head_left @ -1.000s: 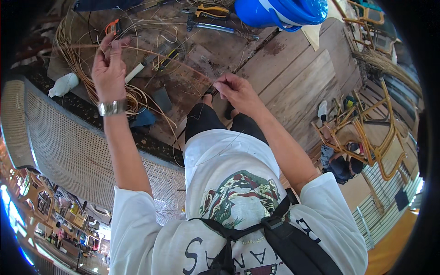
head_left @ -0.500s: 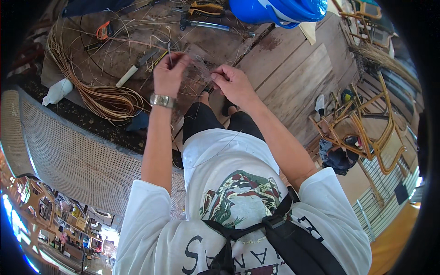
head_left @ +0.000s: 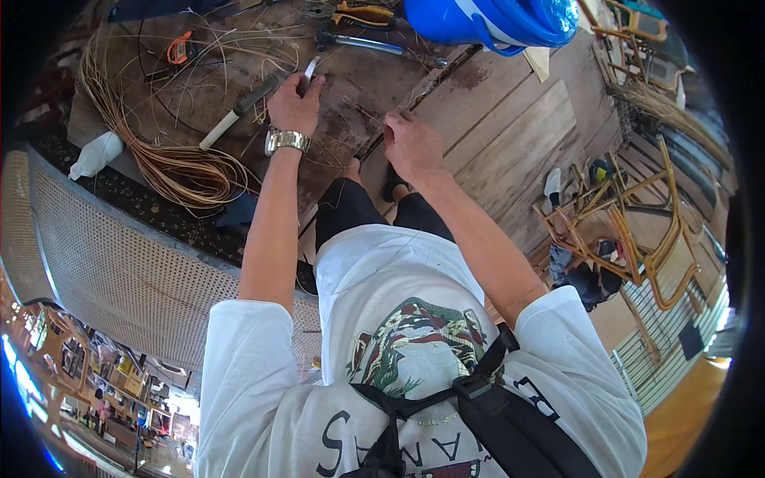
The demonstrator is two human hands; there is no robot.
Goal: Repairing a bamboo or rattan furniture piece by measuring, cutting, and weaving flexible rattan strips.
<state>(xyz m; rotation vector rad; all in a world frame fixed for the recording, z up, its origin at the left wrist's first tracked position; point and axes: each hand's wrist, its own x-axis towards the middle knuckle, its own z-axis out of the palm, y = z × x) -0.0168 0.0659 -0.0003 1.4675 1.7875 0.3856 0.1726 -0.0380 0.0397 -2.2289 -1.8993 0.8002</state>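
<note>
My left hand point(head_left: 295, 105), with a metal watch at its wrist, is closed on a small shiny metal blade point(head_left: 311, 68) that sticks up past the thumb. To the right, my right hand point(head_left: 413, 143) is held closed, fingertips pinched together. Whatever it grips is too thin or hidden to make out. Fine strands point(head_left: 362, 113) show faintly between the two hands over the brown board. Beside my left hand lies a knife with a white handle point(head_left: 219, 130). A bundle of long tan cane strands point(head_left: 187, 171) is looped further left.
A hammer point(head_left: 366, 44), orange-handled pliers point(head_left: 362, 16) and an orange tape measure point(head_left: 180, 49) lie beyond my hands. A blue bucket point(head_left: 498, 24) stands far right of them. At left are a white bottle point(head_left: 97, 154) and a woven cane panel point(head_left: 127, 247); at right, a chair frame point(head_left: 637, 223).
My hands have moved apart: the left slightly up, the right slightly right and down. The shiny blade now shows clearly above the left fingers.
</note>
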